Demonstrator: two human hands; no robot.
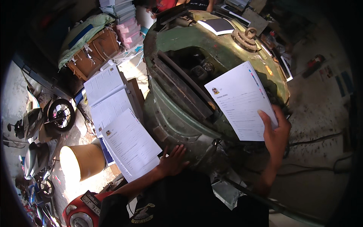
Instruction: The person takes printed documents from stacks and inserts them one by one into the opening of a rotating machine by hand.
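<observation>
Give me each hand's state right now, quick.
Left hand: open, by the green, round metal machine; contact unclear.
Right hand: closed, holding white, rectangular printed paper.

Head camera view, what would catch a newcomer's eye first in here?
Probably the big, round green machine filling the middle, with a metal ring on its top toward the far right. Next, the white printed paper in the right hand, held up at the machine's near right side. At left, overlapping piles of printed forms stand out, with a yellow bucket and motorbikes beyond.
</observation>
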